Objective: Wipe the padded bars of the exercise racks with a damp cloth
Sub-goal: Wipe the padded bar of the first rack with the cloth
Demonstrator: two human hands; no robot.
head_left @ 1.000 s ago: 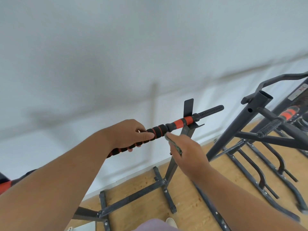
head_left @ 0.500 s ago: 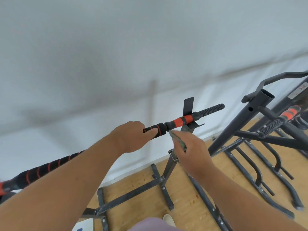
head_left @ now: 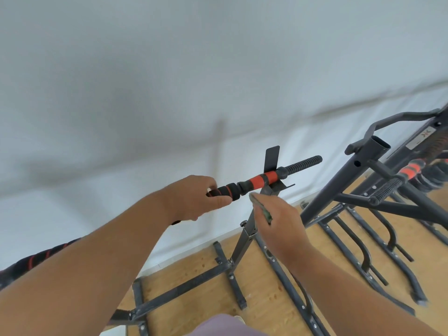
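From my head camera I look down at my two hands in front of a white wall. My left hand is wrapped around the padded bar, with my thumb and fingers curled on the black foam. The bar is long and thin. It runs from low behind my left arm, through my left hand, and up and away past it to the ribbed black end. Just past my left thumb there is a black bump, then an orange part, and there the bar sits on the rack. My right hand is just under that part, a little to the side of my left hand, and not touching the bar. It pinches a small grey-green cloth between thumb and fingers. The cloth pokes up toward the bar. I think my right hand is the one to wipe next, because the orange part is right above it, very near. It should slide along the bar's long way. Farther off past my right hand stands another rack with more bars on the wood floor.
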